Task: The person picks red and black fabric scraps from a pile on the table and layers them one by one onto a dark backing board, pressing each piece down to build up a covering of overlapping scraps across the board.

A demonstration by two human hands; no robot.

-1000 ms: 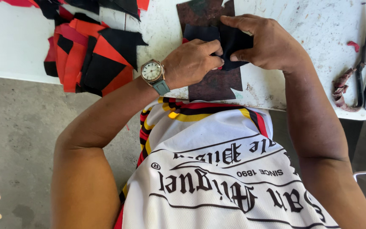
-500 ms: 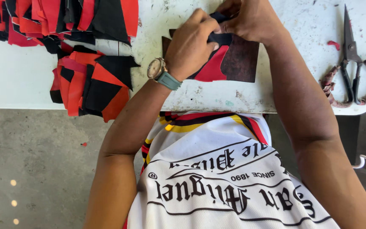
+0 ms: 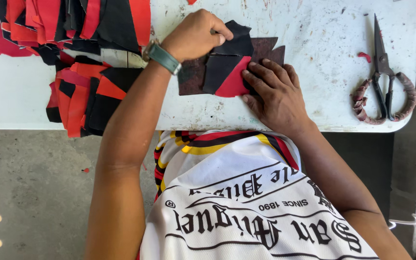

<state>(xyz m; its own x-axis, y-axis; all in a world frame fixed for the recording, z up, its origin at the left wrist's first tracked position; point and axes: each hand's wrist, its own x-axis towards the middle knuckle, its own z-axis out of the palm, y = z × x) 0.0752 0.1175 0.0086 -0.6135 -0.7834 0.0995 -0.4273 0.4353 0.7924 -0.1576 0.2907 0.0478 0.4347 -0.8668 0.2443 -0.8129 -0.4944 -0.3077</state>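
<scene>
On the white table (image 3: 314, 58) lies a dark brown cut-out piece (image 3: 191, 79), with a black and red fabric piece (image 3: 229, 72) on top of it. My left hand (image 3: 196, 36), with a wristwatch (image 3: 162, 58) on the wrist, is closed on the upper black edge of the fabric piece. My right hand (image 3: 278, 96) lies flat with spread fingers and presses down on the red part and the right side of the brown piece.
A heap of red and black fabric pieces (image 3: 73, 53) covers the table's left part and hangs over its near edge. Scissors (image 3: 383, 82) with wrapped handles lie at the right, a small red scrap (image 3: 364, 56) beside them. Concrete floor (image 3: 30, 192) lies below.
The view has shifted. My right hand has come off the upper edge of the pieces and now lies flat on their right side. The red part of the fabric shows more.
</scene>
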